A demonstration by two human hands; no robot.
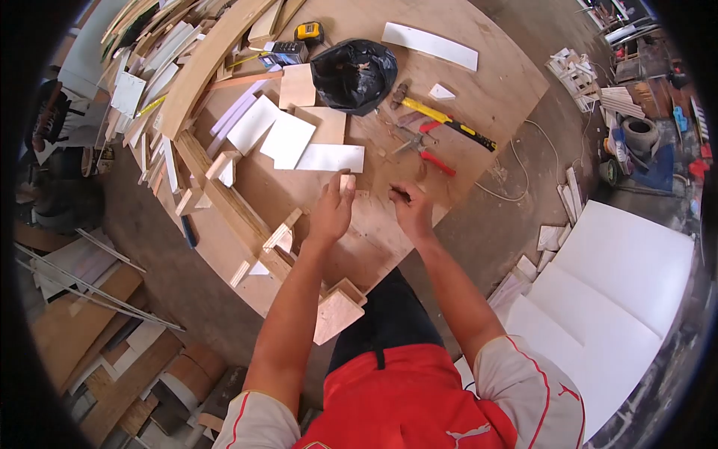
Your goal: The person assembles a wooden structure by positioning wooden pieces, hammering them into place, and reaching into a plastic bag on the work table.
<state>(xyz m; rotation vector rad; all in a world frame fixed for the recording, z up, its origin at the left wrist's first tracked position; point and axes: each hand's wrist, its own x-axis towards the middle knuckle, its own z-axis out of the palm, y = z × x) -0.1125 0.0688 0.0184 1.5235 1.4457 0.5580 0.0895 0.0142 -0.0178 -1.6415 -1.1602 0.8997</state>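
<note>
Over the near part of the tabletop point(366, 251), a small wooden block point(345, 182) sits between the left hand's point(331, 208) closed fingers, seemingly to steady it; the right hand point(413, 212) is half curled just to the right, its contents unclear. Farther right lie pliers point(437, 162) and a hammer point(446, 120), presumably for easy reach.

floor point(486, 233): grey-brown | table point(502, 75): plywood top | right: white sheets point(628, 262) – overlapping | lower left: boards point(134, 378) – piled

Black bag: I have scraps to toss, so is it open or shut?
Open: the black bag has its mouth spread, and its dark inside shows from above.
</note>
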